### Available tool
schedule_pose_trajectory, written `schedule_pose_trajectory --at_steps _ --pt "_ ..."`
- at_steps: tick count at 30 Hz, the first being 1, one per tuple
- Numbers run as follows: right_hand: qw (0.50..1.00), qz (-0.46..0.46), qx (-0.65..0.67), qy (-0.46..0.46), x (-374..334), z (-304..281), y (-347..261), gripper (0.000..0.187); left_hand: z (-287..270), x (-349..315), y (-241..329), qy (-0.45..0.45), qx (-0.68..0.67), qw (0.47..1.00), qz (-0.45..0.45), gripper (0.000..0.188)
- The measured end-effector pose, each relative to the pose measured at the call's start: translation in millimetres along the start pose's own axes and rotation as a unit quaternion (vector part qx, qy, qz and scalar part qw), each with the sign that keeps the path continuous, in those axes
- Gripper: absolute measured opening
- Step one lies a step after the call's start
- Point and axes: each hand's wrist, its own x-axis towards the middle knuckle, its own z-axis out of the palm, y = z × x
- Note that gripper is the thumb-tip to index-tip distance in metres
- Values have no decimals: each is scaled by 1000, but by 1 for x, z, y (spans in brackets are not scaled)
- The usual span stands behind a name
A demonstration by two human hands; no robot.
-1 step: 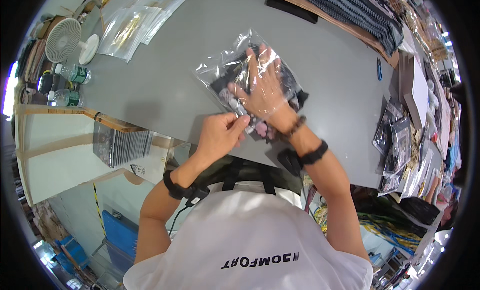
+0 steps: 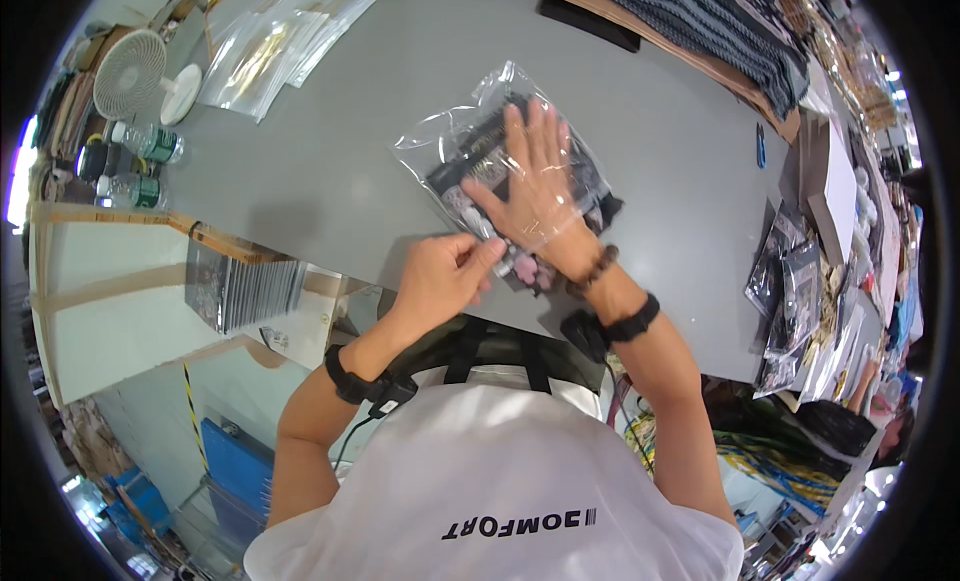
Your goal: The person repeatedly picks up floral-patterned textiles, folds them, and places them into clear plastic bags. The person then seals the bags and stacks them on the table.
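Left grip (image 2: 448,271) pinching clear bag (image 2: 474,167) at edge, right grip (image 2: 541,193) inside (fingers spread), table (image 2: 320,161) around

Little white fan (image 2: 130,74) hanging out at the far left corner of the desk (image 2: 690,181), plus two clear bottles (image 2: 148,142) with green labels by the left edge. Far edge's got a slim black thing (image 2: 588,23), no clue what, right beside some dark patterned fabric (image 2: 700,41) piled toward the far right corner. Skinny blue tool (image 2: 761,147) near the right edge.
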Motion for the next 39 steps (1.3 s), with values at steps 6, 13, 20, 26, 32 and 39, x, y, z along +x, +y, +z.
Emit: schedule_pose_trajectory --at_steps 6,13,20,26,32,39 --pt "998 -51 4 -22 7 23 -9 106 9 -15 12 -104 -9 994 29 31" --pt "992 -124 -3 -4 28 57 -25 94 -57 23 23 167 163 921 313 36" --pt "980 -178 -5 -93 -17 -5 -21 89 -60 45 1 162 332 882 291 47" --pt "984 -158 -59 -57 -28 -26 -11 73 -55 36 6 146 378 866 291 48" --pt "979 -191 -16 -67 -2 -4 -4 79 -57 49 4 163 397 832 352 56" --pt "985 -140 29 -100 -49 -28 -3 97 -58 52 -16 151 436 825 327 67"
